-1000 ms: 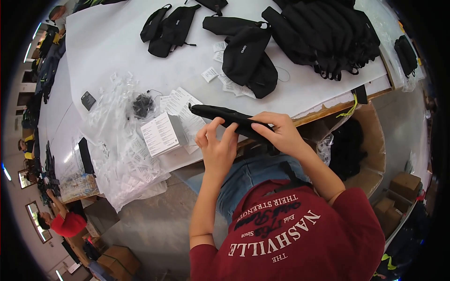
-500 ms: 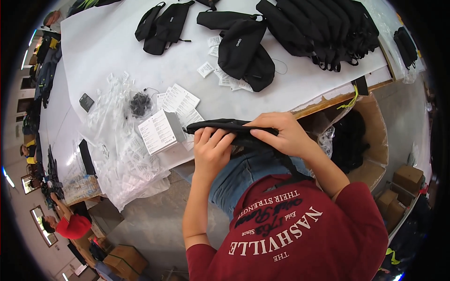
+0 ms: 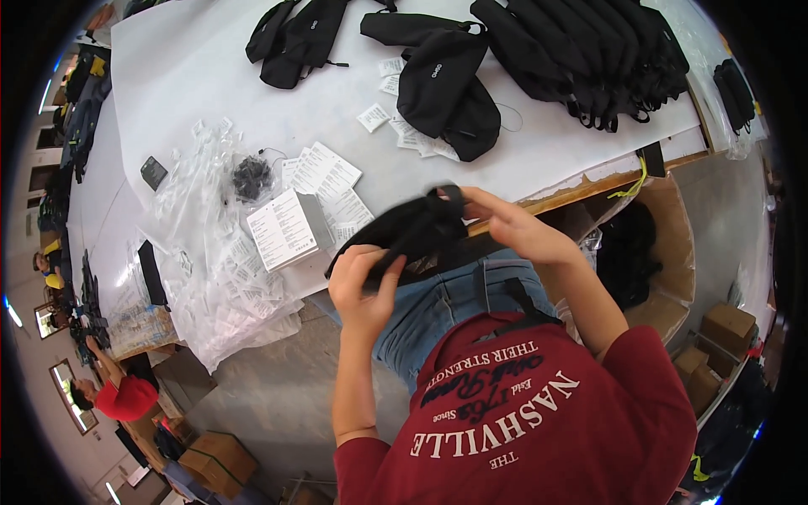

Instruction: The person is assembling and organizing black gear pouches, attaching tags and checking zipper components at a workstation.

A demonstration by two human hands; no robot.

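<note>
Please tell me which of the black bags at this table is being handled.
The black bag gripped between the left hand and the right hand; the other bags lie farther off on the white tabletop, untouched.

Opens at left onto a plain pale wall [image 3: 35,349], pierced by bright, dark-framed rectangular windows [image 3: 64,375] and edged by a slim, bluish-white tubular lamp [image 3: 12,310]. Spreads below into smooth grey floor [image 3: 269,370]. Includes, across the top, a broad white-covered worktable [image 3: 227,84] with worn wooden edge [image 3: 589,187].
</note>
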